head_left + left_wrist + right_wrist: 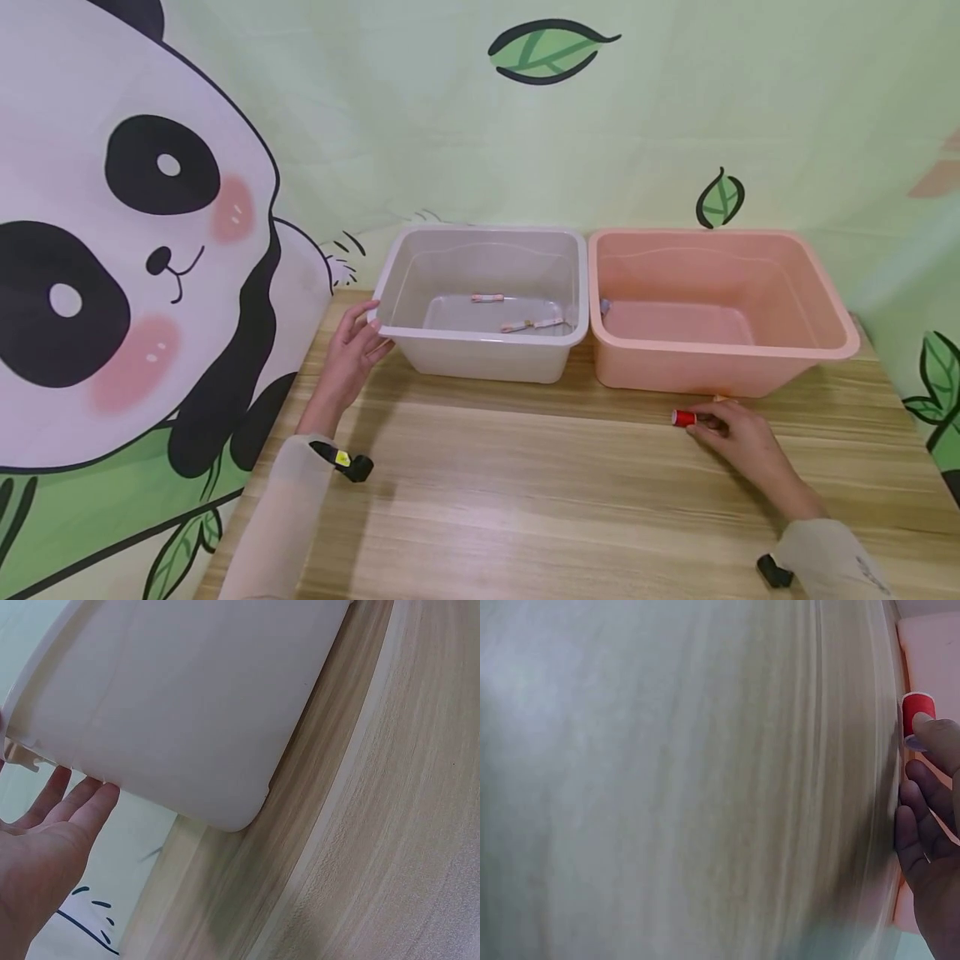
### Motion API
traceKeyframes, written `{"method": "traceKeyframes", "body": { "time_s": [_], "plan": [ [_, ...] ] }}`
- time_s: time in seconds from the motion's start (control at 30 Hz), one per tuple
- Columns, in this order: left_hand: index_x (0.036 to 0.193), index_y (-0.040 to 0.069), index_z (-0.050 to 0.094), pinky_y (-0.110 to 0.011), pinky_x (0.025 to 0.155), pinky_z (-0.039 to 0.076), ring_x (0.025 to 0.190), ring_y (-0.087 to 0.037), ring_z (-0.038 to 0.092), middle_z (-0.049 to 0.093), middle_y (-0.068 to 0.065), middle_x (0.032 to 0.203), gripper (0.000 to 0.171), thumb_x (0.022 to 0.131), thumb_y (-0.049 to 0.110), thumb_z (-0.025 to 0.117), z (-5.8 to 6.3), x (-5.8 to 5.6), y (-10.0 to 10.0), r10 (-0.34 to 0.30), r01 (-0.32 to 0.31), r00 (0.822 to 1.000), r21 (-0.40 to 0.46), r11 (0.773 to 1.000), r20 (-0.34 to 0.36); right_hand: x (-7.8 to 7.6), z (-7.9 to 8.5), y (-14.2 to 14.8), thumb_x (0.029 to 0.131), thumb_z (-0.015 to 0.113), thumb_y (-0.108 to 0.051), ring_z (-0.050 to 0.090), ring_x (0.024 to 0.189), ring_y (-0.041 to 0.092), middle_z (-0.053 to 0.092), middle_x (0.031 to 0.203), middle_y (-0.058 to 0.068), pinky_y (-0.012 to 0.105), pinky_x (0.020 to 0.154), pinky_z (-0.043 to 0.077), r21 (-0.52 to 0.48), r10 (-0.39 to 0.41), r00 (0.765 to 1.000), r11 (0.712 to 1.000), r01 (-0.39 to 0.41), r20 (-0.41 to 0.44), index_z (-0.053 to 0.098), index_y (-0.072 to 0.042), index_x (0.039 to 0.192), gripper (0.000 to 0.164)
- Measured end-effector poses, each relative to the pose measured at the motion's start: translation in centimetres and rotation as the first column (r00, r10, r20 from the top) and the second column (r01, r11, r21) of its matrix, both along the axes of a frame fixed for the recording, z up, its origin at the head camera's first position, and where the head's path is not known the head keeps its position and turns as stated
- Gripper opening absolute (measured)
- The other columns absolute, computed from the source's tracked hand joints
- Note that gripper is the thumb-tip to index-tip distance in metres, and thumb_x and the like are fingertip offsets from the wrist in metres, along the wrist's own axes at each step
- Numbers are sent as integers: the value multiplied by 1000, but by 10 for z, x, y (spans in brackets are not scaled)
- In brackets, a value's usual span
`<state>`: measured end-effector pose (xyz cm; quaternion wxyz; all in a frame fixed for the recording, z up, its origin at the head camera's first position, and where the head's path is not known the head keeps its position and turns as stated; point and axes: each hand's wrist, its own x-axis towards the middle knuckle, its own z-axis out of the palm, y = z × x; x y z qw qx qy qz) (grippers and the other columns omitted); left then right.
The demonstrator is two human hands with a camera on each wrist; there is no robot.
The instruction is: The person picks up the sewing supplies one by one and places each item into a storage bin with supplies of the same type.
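In the head view my right hand point(738, 437) pinches a spool of red thread point(683, 418) between thumb and fingers, just in front of the pink bin point(690, 371). The right wrist view shows the thumb on the lower end of the red spool point(918, 712), with the other fingers loosely bent beside the bin's wall. My left hand point(348, 354) holds the front left corner of the white bin point(480, 358) at its rim. Three of its fingers point(94, 806) lie against the bin's side under the rim in the left wrist view.
Inside the white bin lie small pinkish bundles point(487, 297), like skeins of thread. A small bluish thing point(604, 307) sits at the left inside the pink bin. Both bins stand side by side on the wooden table point(495, 483), before a panda-print backdrop point(420, 108).
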<state>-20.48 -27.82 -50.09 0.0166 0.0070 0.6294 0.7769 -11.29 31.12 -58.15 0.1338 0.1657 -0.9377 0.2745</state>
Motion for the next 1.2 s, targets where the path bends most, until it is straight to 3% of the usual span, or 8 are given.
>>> {"method": "traceKeyframes", "body": {
  "time_s": [0.2, 0.47, 0.73, 0.83, 0.93, 1.03, 1.1, 1.2],
  "plan": [
    [145, 21, 46, -50, 111, 43, 126, -28, 59, 39, -19, 148, 39, 107, 24, 55, 1, 0, 0, 3, -3, 1000, -11, 1000, 4, 2, 3, 0, 79, 88, -10, 64, 74, 15, 69, 90, 5, 28, 59, 56, 2, 2, 1000, 1000, -2, 4, 76, -4, 104, 29],
    [144, 21, 46, -52, 112, 43, 120, -22, 62, 40, -19, 148, 38, 107, 25, 55, -1, -1, 0, 2, -2, 1000, -10, 1000, -2, 4, 17, -2, 77, 88, -6, 68, 75, 18, 70, 89, 3, 25, 63, 59, -33, 38, 999, 999, -39, -34, 76, -7, 104, 30],
    [145, 21, 46, -52, 113, 41, 133, -36, 53, 39, -19, 149, 39, 107, 25, 55, -2, -2, 0, 1, -1, 1000, -7, 1000, 2, 6, 52, -12, 71, 90, -1, 69, 74, 18, 73, 90, 3, 31, 63, 61, 7, 105, 988, 994, -105, -112, 75, -7, 102, 34],
    [145, 21, 46, -52, 113, 41, 130, -32, 56, 39, -19, 148, 39, 107, 24, 54, -2, -2, 0, 1, -1, 1000, -6, 1000, 2, 9, 66, -16, 70, 90, 1, 69, 75, 19, 73, 92, 4, 36, 63, 62, 24, 127, 984, 992, -125, -126, 74, -7, 102, 37],
    [144, 21, 47, -52, 112, 41, 123, -25, 60, 40, -19, 147, 38, 107, 24, 55, -2, -2, 0, 4, -4, 1000, -7, 1000, 2, 10, 79, -19, 68, 90, 2, 69, 76, 21, 72, 93, 4, 29, 65, 61, 23, 152, 976, 988, -151, -153, 73, -8, 102, 39],
    [144, 21, 47, -52, 112, 42, 120, -23, 61, 41, -18, 145, 38, 107, 24, 56, -2, -2, 0, 4, -4, 1000, -7, 1000, -1, 10, 91, -20, 73, 91, -8, 68, 76, 18, 72, 92, 2, 17, 67, 57, 26, 183, 964, 983, -181, -194, 73, -10, 101, 33],
    [144, 21, 47, -52, 112, 42, 120, -23, 61, 41, -18, 145, 39, 106, 25, 56, -1, -1, 1, 4, -4, 1000, -7, 1000, 0, 9, 99, -21, 84, 85, -26, 66, 75, 15, 72, 90, 0, 11, 67, 54, 28, 201, 956, 980, -199, -216, 73, -11, 100, 25],
    [144, 21, 47, -52, 112, 42, 121, -23, 61, 41, -18, 145, 40, 106, 25, 56, -1, -1, 0, 3, -3, 1000, -4, 1000, 1, 8, 111, -23, 93, 67, -52, 64, 73, 11, 71, 87, -1, 10, 63, 51, 41, 218, 945, 976, -215, -243, 74, -11, 99, 42]
  ]
}}
